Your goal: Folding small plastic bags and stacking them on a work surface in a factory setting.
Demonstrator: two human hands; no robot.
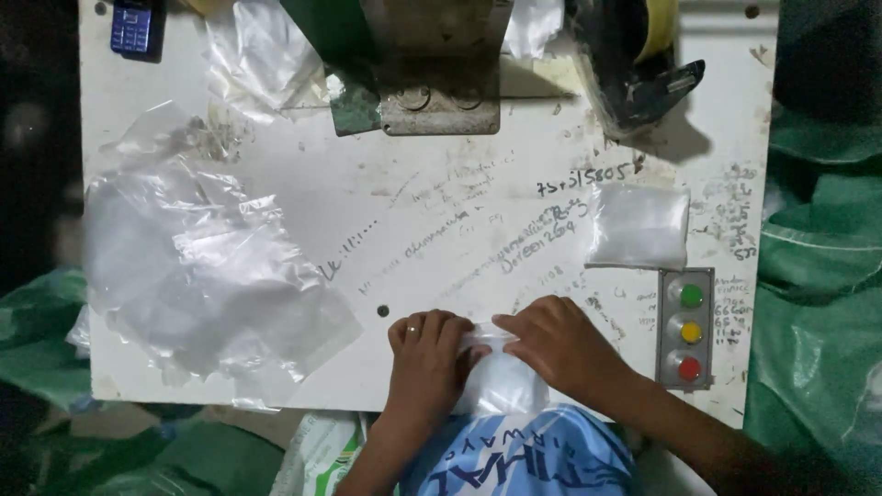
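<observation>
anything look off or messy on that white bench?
Nothing spilled. The odd bits: a loose, crumpled heap of clear plastic bags sprawls over the tabletop's left edge, and the surface is covered in handwritten scribbles. Both hands, left hand and right hand, pinch a filled bag at the near edge.

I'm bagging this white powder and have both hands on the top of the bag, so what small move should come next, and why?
Probably fold or press the bag's mouth flat. Both the left hand and the right hand pinch the top of the filled clear bag at the white table's near edge, and its neck looks bunched, not yet flat like the finished packet lying above the button panel.
</observation>
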